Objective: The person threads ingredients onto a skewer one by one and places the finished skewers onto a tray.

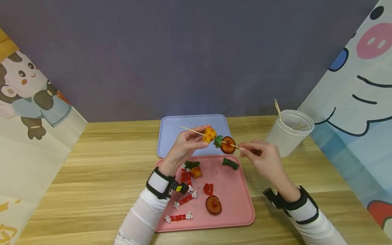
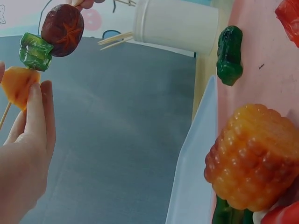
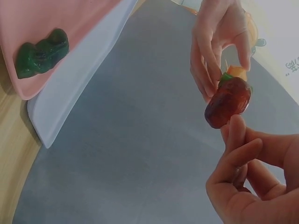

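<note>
A wooden skewer (image 1: 193, 130) is held up above the trays by both hands. Threaded along it are a spotted orange-yellow piece (image 1: 209, 135), a green pepper piece (image 1: 217, 141) and a brown mushroom cap (image 2: 63, 29). My left hand (image 1: 183, 144) pinches the orange-yellow piece between thumb and fingers, and the bare stick pokes out beyond it to the left. At the mushroom's other side, my right hand (image 1: 264, 158) pinches the skewer's end with thumb and forefinger. In the right wrist view the mushroom (image 3: 229, 102) partly hides the pieces behind it.
Below the hands lies a pink tray (image 1: 231, 207) with a corn piece (image 2: 252, 156), a green pepper piece (image 1: 230, 163), a red piece (image 1: 208, 189), another mushroom (image 1: 213, 205) and several red-and-white sticks (image 1: 179, 217). Behind it is a blue tray (image 1: 190, 120). A white cup (image 1: 284, 137) with skewers stands right.
</note>
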Motion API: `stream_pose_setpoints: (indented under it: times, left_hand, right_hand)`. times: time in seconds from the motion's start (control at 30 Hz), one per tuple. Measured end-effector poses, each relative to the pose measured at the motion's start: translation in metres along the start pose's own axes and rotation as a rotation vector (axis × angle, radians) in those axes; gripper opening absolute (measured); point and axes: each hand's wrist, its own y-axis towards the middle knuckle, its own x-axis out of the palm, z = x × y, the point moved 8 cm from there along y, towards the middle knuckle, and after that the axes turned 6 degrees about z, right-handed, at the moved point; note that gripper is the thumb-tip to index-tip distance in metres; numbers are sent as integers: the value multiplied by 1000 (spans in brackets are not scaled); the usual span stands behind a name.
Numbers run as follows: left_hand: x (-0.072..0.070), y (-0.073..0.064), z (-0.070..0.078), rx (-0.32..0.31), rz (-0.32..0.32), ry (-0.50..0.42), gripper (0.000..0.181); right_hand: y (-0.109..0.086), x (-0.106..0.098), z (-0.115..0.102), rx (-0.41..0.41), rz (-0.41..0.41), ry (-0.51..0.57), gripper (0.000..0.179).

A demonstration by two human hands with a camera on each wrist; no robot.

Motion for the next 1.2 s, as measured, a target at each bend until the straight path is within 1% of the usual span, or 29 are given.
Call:
stream_pose_setpoints:
  times: [0.07,0.13,0.2,0.27,0.33,0.4,0.43,0.5,0.57,0.63,0.67,0.73,0.8,0.93,1.03,1.13,1.2]
  left_hand:
    - [1,0,-1,0,-15,11,55]
    - [1,0,-2,1,-36,35,58]
    - [0,1,-4,-3,-54,73,61]
    - [-2,3,-6,-8,-58,157,61]
    - [-4,5,-10,-6,-56,289,57]
    - [-3,8,-14,-1,-51,454,52]
    - [-2,10,-16,7,-49,549,49]
    - [4,13,-19,22,-50,731,44]
    - [12,18,-22,38,-55,888,39]
    - [20,21,-25,40,-61,1018,34]
    - [25,23,-26,37,-71,1067,32]
    - [34,26,-31,31,-101,1141,29]
    - [42,29,-37,29,-146,1207,27]
    - [56,34,-53,73,-259,1355,25]
    - [62,36,-66,104,-335,1451,27]
    - [68,36,-76,131,-389,1500,27]
    - [71,36,-81,164,-414,1529,24]
  right_hand:
    - [1,-3,-9,4,2,-6,10]
    - [2,-6,-14,7,4,-7,10]
    - [2,-7,-12,6,10,-7,9]
    - [1,-9,-2,3,20,-4,9]
    - [-1,-10,12,4,30,-4,10]
    - [-3,-12,25,-2,36,-10,10]
    - [-4,-13,33,8,40,-15,10]
    - [-6,-16,42,22,49,-20,10]
    - [-8,-19,49,33,60,-24,10]
    - [-9,-23,54,50,74,-35,10]
    - [-10,-25,56,51,76,-40,9]
    - [-11,-28,59,44,82,-59,9]
    - [-12,-31,62,46,86,-74,9]
    - [-13,-39,69,51,104,-115,8]
    - [-14,-45,73,46,120,-145,8]
    - [-15,-50,77,48,130,-173,8]
    - [-15,-52,80,52,134,-192,8]
